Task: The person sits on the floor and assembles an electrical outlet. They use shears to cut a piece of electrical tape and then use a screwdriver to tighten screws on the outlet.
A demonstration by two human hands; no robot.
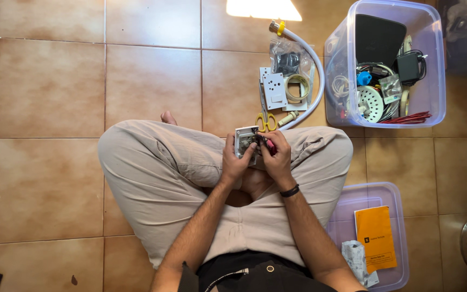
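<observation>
Tiled floor; hands (256,154) gripping switch plate (245,140)

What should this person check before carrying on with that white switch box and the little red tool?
1. White switch box held firmly: ok, the left hand wraps its side, above the lap.
2. Red-handled tool gripped: ok, the right hand pinches it against the box.
3. Tool tip seated on the right spot: cannot tell, too small and hidden by fingers.
4. Yellow-handled scissors clear of the hands: ok, they lie on the floor just beyond the box.
5. Spare white socket plate within reach: ok, on the tiles ahead.
6. Clear parts bin open: ok, its lid lies by the right knee.
</observation>
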